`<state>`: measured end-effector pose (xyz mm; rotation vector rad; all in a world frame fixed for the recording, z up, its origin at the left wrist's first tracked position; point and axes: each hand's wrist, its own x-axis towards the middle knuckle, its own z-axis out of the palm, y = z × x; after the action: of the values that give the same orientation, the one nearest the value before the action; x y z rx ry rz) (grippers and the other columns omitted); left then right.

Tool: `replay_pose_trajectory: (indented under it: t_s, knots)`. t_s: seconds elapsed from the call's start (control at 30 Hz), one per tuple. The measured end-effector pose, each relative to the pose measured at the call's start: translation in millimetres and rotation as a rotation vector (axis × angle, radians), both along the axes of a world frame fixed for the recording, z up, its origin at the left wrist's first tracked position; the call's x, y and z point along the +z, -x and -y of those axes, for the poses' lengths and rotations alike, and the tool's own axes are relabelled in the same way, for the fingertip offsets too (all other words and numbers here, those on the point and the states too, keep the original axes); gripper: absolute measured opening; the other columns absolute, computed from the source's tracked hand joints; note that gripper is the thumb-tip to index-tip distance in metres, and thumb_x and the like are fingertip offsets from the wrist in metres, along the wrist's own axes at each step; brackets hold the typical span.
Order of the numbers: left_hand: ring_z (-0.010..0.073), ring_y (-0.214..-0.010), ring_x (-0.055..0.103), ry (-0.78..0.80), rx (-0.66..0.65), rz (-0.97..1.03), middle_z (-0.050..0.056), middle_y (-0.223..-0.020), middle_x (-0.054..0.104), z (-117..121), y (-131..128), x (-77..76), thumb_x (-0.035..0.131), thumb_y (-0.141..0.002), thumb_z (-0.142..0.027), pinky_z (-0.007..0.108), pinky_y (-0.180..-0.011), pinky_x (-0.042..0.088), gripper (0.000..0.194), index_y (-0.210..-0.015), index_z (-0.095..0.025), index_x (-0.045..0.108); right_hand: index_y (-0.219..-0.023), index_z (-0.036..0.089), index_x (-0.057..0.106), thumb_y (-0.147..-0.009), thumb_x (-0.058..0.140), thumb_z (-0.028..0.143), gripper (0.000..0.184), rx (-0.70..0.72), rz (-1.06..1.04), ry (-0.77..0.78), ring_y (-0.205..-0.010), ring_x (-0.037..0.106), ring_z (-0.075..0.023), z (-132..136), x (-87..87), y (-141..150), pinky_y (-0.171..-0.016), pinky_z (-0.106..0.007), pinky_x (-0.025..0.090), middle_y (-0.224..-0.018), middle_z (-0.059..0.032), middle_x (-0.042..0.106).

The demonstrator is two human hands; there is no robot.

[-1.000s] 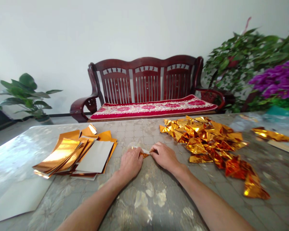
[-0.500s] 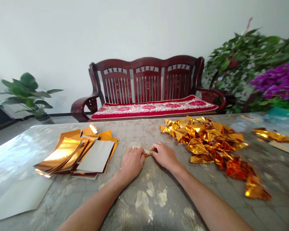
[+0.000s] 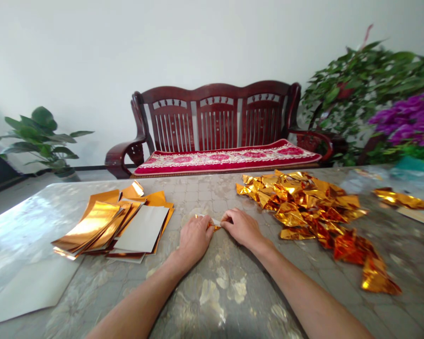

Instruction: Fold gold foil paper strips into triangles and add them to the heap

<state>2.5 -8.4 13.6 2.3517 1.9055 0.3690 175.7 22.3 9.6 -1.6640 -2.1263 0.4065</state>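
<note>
- A small gold foil strip is being pinched between the fingers of the left hand and the right hand, both hands being pressed closely together on it
- A stack of flat gold foil sheets is being left lying to the left of the strip
- A heap of folded gold foil triangles is being left lying just to the right of the strip

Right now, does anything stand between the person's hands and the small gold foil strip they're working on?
Nothing visible does: the left hand and right hand both pinch the foil strip directly. The heap of folded gold foil lies apart, beyond the right hand.
</note>
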Motion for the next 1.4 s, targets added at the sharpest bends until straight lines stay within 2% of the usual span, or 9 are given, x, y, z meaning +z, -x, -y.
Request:
replay_pose_trajectory:
  t_s: [0.3,0.5,0.63,0.7,0.77,0.87,1.07,1.2,1.4]
  knots:
    - [0.0221,-0.094,0.061,0.003,0.005,0.010,0.005,-0.094,0.068,0.3,0.5,0.2,0.046,-0.094,-0.029,0.030,-0.076,0.042,0.015,-0.091,-0.022,0.059,-0.081,0.025,0.066,-0.085,0.062,0.038,0.015,0.017,0.037,-0.006,-0.082,0.057,-0.0149,3.7,1.3,1.4,-0.062,-0.026,0.029,-0.088,0.0006,0.065]
    - [0.0212,-0.095,0.062,0.003,0.010,0.069,0.003,-0.093,0.067,-1.1,2.1,-2.1,0.051,-0.093,-0.031,0.029,-0.078,0.042,0.011,-0.095,-0.023,0.058,-0.081,0.024,0.064,-0.085,0.062,0.032,0.009,-0.019,0.074,-0.046,-0.085,0.056,-0.0162,7.4,0.1,7.2,-0.064,-0.026,0.030,-0.088,0.0002,0.064]
    - [0.0198,-0.095,0.062,0.029,0.036,0.152,0.002,-0.093,0.067,-1.5,2.8,-1.9,0.055,-0.090,-0.034,0.028,-0.078,0.042,0.016,-0.103,-0.024,0.055,-0.083,0.023,0.064,-0.085,0.063,0.030,0.007,-0.009,0.060,-0.081,-0.089,0.057,-0.0178,9.3,-1.9,7.6,-0.070,-0.027,0.035,-0.090,-0.0012,0.064]
    - [0.0195,-0.094,0.063,0.024,0.046,0.182,0.002,-0.093,0.066,-1.0,2.4,-2.1,0.056,-0.089,-0.033,0.028,-0.077,0.043,0.017,-0.104,-0.024,0.054,-0.091,0.023,0.065,-0.087,0.061,0.023,0.005,0.059,0.023,-0.176,-0.095,0.056,-0.0189,11.5,-4.1,8.9,-0.079,-0.029,0.038,-0.095,-0.0025,0.065]
    - [0.0193,-0.091,0.063,0.016,0.058,0.214,0.002,-0.091,0.066,-0.6,2.3,-3.4,0.057,-0.088,-0.032,0.028,-0.075,0.043,0.019,-0.104,-0.023,0.053,-0.097,0.023,0.065,-0.090,0.056,0.017,0.013,0.189,-0.035,-0.269,-0.100,0.054,-0.0189,14.3,-6.3,11.3,-0.086,-0.029,0.039,-0.099,-0.0036,0.065]
    - [0.0178,-0.083,0.063,0.018,0.052,0.307,0.000,-0.084,0.065,-3.0,6.3,-7.1,0.058,-0.084,-0.026,0.027,-0.070,0.043,0.023,-0.106,-0.022,0.052,-0.095,0.022,0.066,-0.094,0.049,0.015,0.019,0.354,-0.088,-0.280,-0.098,0.054,-0.0179,17.8,-8.6,15.4,-0.086,-0.028,0.042,-0.096,-0.0043,0.064]
    - [0.0120,-0.072,0.061,0.120,-0.114,0.587,-0.001,-0.078,0.065,-17.1,33.7,-9.3,0.048,-0.077,-0.007,0.021,-0.065,0.043,0.023,-0.095,-0.017,0.057,-0.092,0.020,0.068,-0.094,0.047,0.012,0.022,0.400,-0.008,-0.268,-0.097,0.054,-0.0185,19.4,-9.5,16.7,-0.086,-0.030,0.043,-0.094,-0.0060,0.063]
    - [0.0131,-0.072,0.060,0.125,-0.126,0.535,0.000,-0.075,0.068,-19.7,45.2,-4.4,0.048,-0.074,-0.008,0.022,-0.065,0.042,0.020,-0.079,-0.016,0.066,-0.094,0.020,0.068,-0.096,0.047,0.015,0.022,0.388,0.011,-0.279,-0.097,0.053,-0.0184,19.4,-10.7,16.8,-0.086,-0.030,0.043,-0.094,-0.0059,0.063]
    - [0.0163,-0.083,0.061,0.072,-0.162,0.420,0.002,-0.082,0.072,-14.6,42.4,0.2,0.054,-0.078,-0.010,0.025,-0.077,0.044,0.021,-0.078,-0.018,0.073,-0.092,0.021,0.067,-0.096,0.053,0.023,0.015,0.376,0.002,-0.280,-0.096,0.053,-0.0189,18.7,-11.2,18.1,-0.086,-0.031,0.043,-0.093,-0.0051,0.062]
